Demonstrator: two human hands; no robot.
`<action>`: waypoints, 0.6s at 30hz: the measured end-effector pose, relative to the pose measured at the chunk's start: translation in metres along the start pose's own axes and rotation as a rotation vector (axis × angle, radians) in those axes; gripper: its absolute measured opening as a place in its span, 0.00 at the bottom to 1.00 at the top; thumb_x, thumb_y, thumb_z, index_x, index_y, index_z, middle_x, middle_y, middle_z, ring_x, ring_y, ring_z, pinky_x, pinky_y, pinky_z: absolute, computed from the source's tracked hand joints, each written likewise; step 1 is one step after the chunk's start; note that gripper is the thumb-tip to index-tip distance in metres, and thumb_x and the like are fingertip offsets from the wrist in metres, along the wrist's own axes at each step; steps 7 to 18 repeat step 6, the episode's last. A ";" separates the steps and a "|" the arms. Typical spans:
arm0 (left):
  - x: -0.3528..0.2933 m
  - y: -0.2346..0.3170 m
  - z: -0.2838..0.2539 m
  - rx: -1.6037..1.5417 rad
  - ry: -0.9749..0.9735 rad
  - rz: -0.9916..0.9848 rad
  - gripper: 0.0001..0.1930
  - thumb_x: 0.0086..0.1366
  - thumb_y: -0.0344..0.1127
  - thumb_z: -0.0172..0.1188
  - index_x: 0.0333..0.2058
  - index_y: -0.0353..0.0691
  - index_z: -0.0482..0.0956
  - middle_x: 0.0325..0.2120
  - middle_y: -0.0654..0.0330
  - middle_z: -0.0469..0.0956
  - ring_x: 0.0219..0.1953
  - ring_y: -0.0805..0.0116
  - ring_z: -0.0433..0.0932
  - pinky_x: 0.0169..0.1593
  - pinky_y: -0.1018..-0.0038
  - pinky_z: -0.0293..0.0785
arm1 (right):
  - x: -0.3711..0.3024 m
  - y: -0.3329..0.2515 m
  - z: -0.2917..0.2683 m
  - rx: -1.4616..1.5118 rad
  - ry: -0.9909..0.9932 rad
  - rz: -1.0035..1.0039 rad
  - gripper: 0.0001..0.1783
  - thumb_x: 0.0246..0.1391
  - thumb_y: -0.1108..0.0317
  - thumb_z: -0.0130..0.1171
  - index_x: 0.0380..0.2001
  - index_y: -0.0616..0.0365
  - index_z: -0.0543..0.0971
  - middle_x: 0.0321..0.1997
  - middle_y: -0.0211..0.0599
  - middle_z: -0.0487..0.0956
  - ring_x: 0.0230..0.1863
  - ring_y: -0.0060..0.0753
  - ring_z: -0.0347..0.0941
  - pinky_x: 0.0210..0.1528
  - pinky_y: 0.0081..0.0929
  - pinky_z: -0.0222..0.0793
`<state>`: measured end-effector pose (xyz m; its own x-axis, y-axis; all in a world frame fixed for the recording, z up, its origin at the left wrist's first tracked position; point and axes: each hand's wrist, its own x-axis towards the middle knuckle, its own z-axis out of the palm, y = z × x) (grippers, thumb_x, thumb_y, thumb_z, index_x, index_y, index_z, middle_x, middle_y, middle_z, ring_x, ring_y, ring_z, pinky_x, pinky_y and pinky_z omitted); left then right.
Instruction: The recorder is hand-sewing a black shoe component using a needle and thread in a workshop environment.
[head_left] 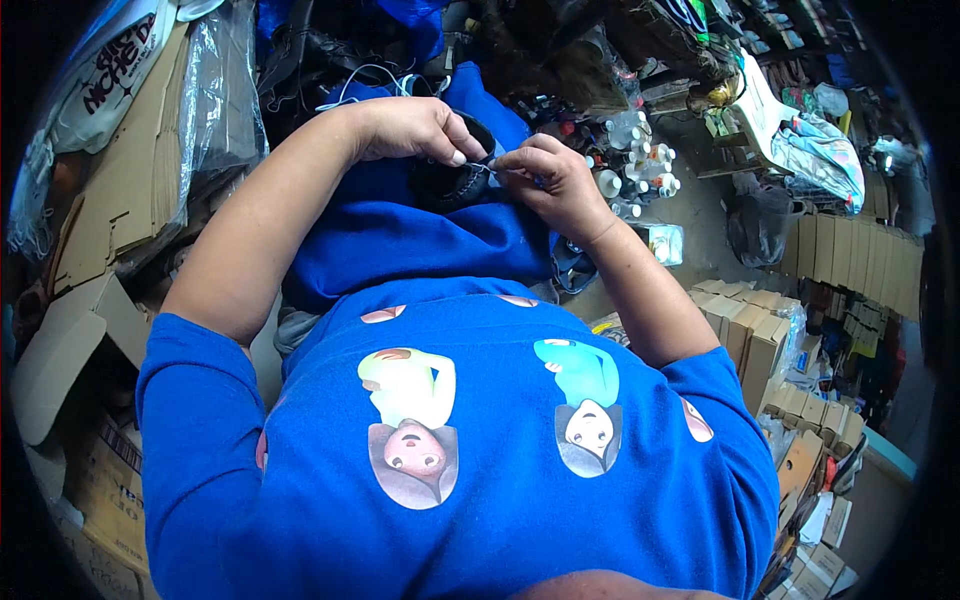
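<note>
A dark, rounded piece that looks like a black shoe (446, 187) rests on my lap, over blue cloth. Light stitches run along its edge. My left hand (420, 130) is closed at its upper edge, thumb and fingers pinching there. From the right, my right hand (552, 180) pinches a thin whitish thread (482, 167) close to the left fingertips. Whether a needle is also between those fingers is too small to tell. Behind my left hand, a loose white cord (372, 72) loops over dark things.
Flattened cardboard (125, 190) and clear plastic sheeting (222, 110) stand at the left. Several white-capped bottles (640, 165) are grouped beyond my right hand. Stacked boxes (745, 325) line the right side. A dark plastic bag (757, 225) sits on the floor there.
</note>
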<state>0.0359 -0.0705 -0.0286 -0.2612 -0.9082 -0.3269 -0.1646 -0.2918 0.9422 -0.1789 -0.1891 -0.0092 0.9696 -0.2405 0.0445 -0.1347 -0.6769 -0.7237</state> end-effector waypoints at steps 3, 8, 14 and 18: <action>0.000 0.002 0.000 0.034 -0.008 -0.001 0.20 0.54 0.31 0.60 0.47 0.36 0.79 0.39 0.59 0.77 0.45 0.69 0.73 0.55 0.74 0.63 | 0.002 -0.004 -0.004 -0.067 -0.030 -0.026 0.12 0.45 0.74 0.63 0.36 0.47 0.83 0.32 0.36 0.76 0.33 0.37 0.77 0.37 0.29 0.73; 0.000 0.002 0.000 0.029 -0.032 -0.005 0.20 0.54 0.32 0.60 0.48 0.37 0.79 0.40 0.58 0.77 0.46 0.66 0.72 0.57 0.74 0.61 | 0.006 -0.005 -0.008 -0.155 -0.082 -0.060 0.12 0.48 0.73 0.61 0.36 0.45 0.83 0.33 0.36 0.76 0.34 0.38 0.77 0.37 0.31 0.74; 0.000 0.002 0.000 0.029 -0.032 -0.005 0.20 0.54 0.32 0.60 0.48 0.37 0.79 0.40 0.58 0.77 0.46 0.66 0.72 0.57 0.74 0.61 | 0.006 -0.005 -0.008 -0.155 -0.082 -0.060 0.12 0.48 0.73 0.61 0.36 0.45 0.83 0.33 0.36 0.76 0.34 0.38 0.77 0.37 0.31 0.74; 0.000 0.002 0.000 0.029 -0.032 -0.005 0.20 0.54 0.32 0.60 0.48 0.37 0.79 0.40 0.58 0.77 0.46 0.66 0.72 0.57 0.74 0.61 | 0.006 -0.005 -0.008 -0.155 -0.082 -0.060 0.12 0.48 0.73 0.61 0.36 0.45 0.83 0.33 0.36 0.76 0.34 0.38 0.77 0.37 0.31 0.74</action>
